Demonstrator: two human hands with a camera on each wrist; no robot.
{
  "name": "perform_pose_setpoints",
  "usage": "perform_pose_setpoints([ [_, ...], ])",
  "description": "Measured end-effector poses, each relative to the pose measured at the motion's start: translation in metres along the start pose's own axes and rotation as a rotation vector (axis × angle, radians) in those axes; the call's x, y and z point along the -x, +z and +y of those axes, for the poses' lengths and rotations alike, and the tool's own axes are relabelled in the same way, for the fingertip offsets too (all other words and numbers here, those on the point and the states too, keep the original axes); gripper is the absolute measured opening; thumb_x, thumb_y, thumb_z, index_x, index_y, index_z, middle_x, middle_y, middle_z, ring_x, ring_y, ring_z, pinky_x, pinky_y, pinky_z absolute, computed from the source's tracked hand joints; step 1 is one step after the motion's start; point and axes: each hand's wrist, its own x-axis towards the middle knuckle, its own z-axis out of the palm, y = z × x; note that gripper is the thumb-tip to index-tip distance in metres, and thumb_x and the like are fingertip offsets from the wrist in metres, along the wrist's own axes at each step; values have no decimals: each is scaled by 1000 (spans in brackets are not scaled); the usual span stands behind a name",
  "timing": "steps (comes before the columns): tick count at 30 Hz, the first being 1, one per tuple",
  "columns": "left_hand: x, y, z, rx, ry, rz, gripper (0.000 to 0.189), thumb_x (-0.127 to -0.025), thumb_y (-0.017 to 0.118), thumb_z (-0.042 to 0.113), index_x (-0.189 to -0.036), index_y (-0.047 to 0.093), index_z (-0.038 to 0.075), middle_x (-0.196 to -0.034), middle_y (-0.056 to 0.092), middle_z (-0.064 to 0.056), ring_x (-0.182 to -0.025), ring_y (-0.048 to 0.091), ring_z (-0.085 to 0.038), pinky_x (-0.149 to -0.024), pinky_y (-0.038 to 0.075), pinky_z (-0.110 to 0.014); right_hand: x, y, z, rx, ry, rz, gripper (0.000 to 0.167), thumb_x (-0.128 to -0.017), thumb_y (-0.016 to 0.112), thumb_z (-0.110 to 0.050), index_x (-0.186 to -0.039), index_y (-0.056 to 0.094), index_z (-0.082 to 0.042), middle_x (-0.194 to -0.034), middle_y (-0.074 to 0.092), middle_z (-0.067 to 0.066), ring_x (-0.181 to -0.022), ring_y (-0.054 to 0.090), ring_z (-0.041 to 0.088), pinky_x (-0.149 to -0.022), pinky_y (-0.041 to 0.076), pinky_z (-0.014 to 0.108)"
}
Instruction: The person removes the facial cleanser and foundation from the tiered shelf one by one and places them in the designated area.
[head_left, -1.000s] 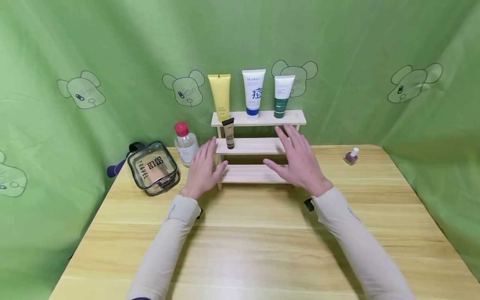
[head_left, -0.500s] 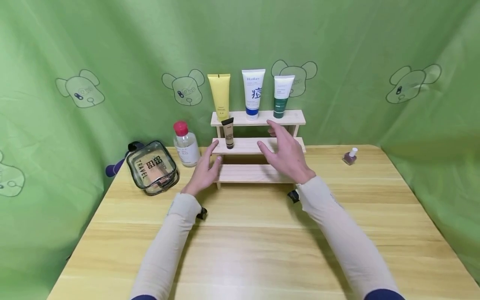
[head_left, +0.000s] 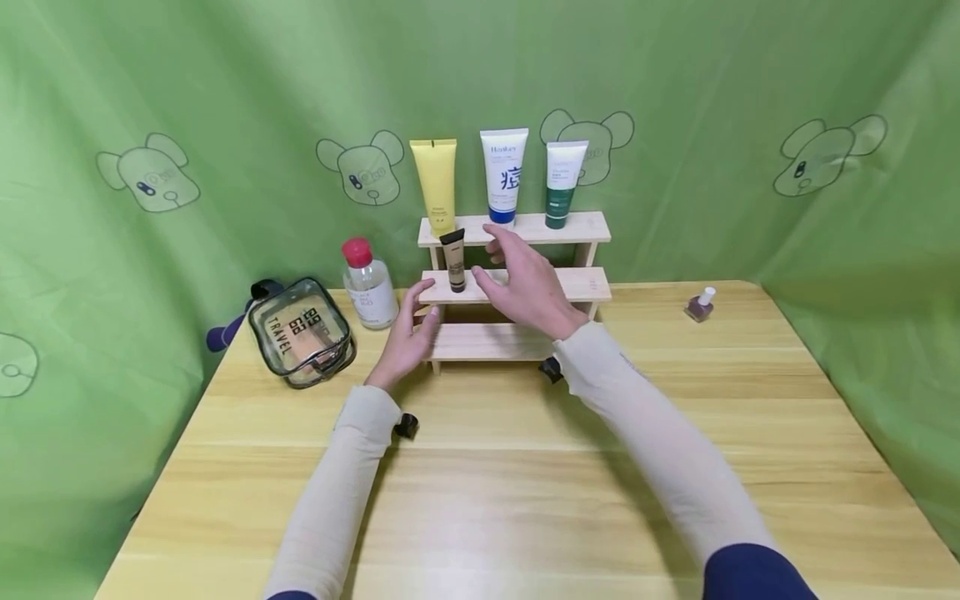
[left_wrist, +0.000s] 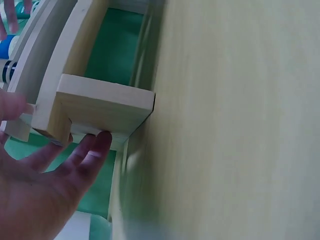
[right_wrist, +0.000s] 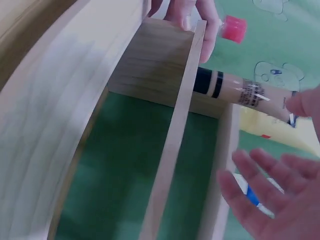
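Observation:
My right hand [head_left: 528, 287] reaches over the middle shelf of a three-step wooden display rack [head_left: 581, 285], thumb and fingers spread. Just left of it a small beige tube with black ends [head_left: 454, 262] stands on that shelf; in the right wrist view the thumb tip overlaps the tube [right_wrist: 255, 95] near one end. My left hand [head_left: 408, 340] is at the rack's left end. In the left wrist view its fingertips [left_wrist: 103, 139] touch the outside of the end panel, with the thumb beside the shelf edge.
On the top shelf stand a yellow tube [head_left: 437, 185], a white-and-blue tube [head_left: 503, 175] and a white-and-green tube [head_left: 561, 183]. Left of the rack are a red-capped bottle [head_left: 371, 292] and a clear travel pouch [head_left: 300, 329]. Nail polish [head_left: 700, 306] stands on the right.
My right hand has moved left from the rack's right side toward the small beige tube. My left hand has turned slightly and stays at the rack's left end.

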Motion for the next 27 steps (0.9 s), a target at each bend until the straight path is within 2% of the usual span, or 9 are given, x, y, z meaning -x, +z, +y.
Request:
perform_pose_setpoints([
  [4, -6, -4, -15, 51, 8, -1, 56, -112, 56, 23, -166, 40, 31, -160, 52, -22, -126, 65, -38, -103, 58, -50, -8, 11, 2, -58, -3, -89, 71, -107, 69, -27, -168, 37, -9, -153, 59, 16, -136, 63, 33, -118, 53, 49],
  [8, -12, -7, -32, 73, 11, -5, 57, -111, 61, 28, -165, 41, 32, -146, 62, -23, -114, 69, -33, -91, 60, -43, -14, 23, 7, -161, 19, -105, 68, -107, 68, -23, -167, 39, -7, -154, 58, 18, -139, 62, 35, -118, 54, 48],
  [10, -11, -6, -29, 77, 1, -15, 58, -112, 58, 27, -167, 39, 33, -148, 59, -24, -117, 68, -36, -95, 60, -46, -18, 27, 9, -259, 49, -104, 66, -107, 69, -20, -165, 41, -6, -153, 59, 19, -140, 62, 35, -117, 55, 47],
  [12, -13, -7, -33, 78, 12, -9, 58, -112, 58, 28, -166, 39, 33, -149, 57, -23, -117, 68, -36, -95, 60, -45, -23, 31, 10, -379, 79, -99, 62, -107, 70, -17, -162, 46, -4, -151, 60, 20, -139, 62, 35, -118, 55, 45],
  [16, -9, -7, -21, 92, 9, -19, 57, -113, 56, 26, -167, 37, 33, -148, 55, -26, -119, 67, -40, -96, 59, -46, -29, 36, 15, -539, 140, -91, 51, -106, 71, -13, -154, 56, -3, -149, 65, 20, -140, 63, 34, -124, 49, 43],
  [20, -5, -6, -11, 79, -21, -27, 57, -113, 55, 22, -166, 37, 34, -147, 56, -28, -122, 66, -44, -98, 59, -45, -31, 41, 17, -584, 174, -95, 45, -107, 70, -13, -150, 60, -2, -147, 67, 20, -141, 63, 34, -126, 47, 44],
  [24, -2, -3, -3, 89, -44, -38, 58, -114, 53, 17, -167, 34, 32, -155, 51, -29, -133, 61, -53, -108, 55, -53, -32, 46, 18, -623, 178, -88, 43, -108, 69, -11, -149, 60, -1, -144, 68, 22, -137, 65, 35, -123, 50, 44],
  [27, -2, -2, -2, 92, -45, -35, 59, -114, 53, 16, -168, 33, 30, -159, 48, -28, -137, 58, -53, -114, 52, -59, -33, 48, 18, -642, 157, -84, 43, -107, 68, -9, -148, 60, 1, -141, 68, 23, -133, 66, 37, -121, 52, 44],
])
